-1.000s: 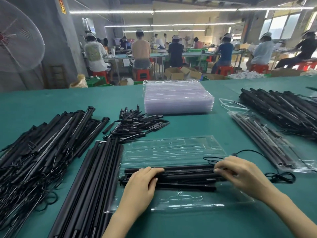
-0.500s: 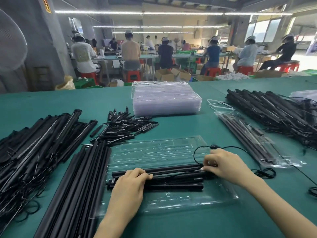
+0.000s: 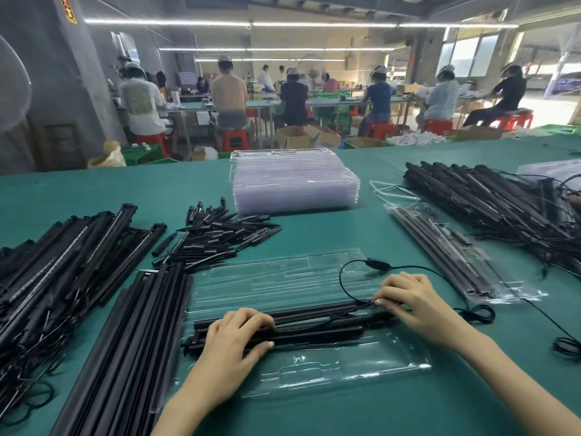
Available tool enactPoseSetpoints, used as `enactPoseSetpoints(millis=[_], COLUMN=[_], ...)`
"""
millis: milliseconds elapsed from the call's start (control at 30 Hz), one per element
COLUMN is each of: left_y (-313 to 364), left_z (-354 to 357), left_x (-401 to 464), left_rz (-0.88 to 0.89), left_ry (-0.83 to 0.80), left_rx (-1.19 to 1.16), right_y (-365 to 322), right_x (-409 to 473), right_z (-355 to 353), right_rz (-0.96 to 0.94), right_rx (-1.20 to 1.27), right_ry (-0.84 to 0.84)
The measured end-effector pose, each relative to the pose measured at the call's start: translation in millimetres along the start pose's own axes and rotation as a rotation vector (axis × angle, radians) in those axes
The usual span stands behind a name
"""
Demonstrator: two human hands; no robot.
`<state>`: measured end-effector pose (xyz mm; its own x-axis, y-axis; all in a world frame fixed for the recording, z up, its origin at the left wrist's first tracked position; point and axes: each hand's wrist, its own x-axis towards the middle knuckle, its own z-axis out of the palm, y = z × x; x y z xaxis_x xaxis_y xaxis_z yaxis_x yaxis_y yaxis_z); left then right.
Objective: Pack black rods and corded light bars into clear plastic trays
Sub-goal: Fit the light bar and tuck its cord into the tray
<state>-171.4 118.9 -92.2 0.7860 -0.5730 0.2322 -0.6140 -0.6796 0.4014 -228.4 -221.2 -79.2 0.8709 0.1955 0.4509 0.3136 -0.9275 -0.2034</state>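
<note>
An open clear plastic tray point(image 3: 314, 369) lies flat on the green table in front of me. Several black rods and a light bar point(image 3: 317, 322) lie lengthwise across its middle. My left hand point(image 3: 235, 341) presses down on their left end, fingers curled over them. My right hand point(image 3: 412, 305) rests on their right end, fingertips pinching the bar where its black cord point(image 3: 342, 278) loops up over the tray's far half to an inline switch point(image 3: 379, 264).
Corded light bars point(image 3: 47, 278) are heaped at left, long black rods point(image 3: 125, 341) beside the tray, short black pieces point(image 3: 220, 234) behind. A stack of empty trays point(image 3: 295, 187) sits mid-table. A filled tray point(image 3: 456, 256) and more corded bars point(image 3: 503, 209) lie right. Seated people work beyond.
My right hand has slid left along the bars, and the cord now stands up in a loop over the tray's far half. My left hand stays pressed on the left end.
</note>
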Motion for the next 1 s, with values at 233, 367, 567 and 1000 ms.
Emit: enactPoseSetpoints(millis=[233, 367, 567, 1000], left_y=[-3, -2, -4, -7], left_z=[1, -2, -2, -7], left_x=[2, 3, 7, 17], left_rz=[0.009, -0.007, -0.025, 0.047], left_ry=[0.017, 0.056, 0.043, 0.136], left_rx=[-0.075, -0.139, -0.113, -0.152], right_y=[1, 0, -9, -11], right_x=[-3, -3, 5, 38], right_z=[3, 3, 3, -25], right_rz=[-0.078, -0.088, 0.002, 0.268], right_rx=[-0.035, 0.033, 0.089, 0.526], right_ry=[-0.057, 0.114, 0.253, 0.435])
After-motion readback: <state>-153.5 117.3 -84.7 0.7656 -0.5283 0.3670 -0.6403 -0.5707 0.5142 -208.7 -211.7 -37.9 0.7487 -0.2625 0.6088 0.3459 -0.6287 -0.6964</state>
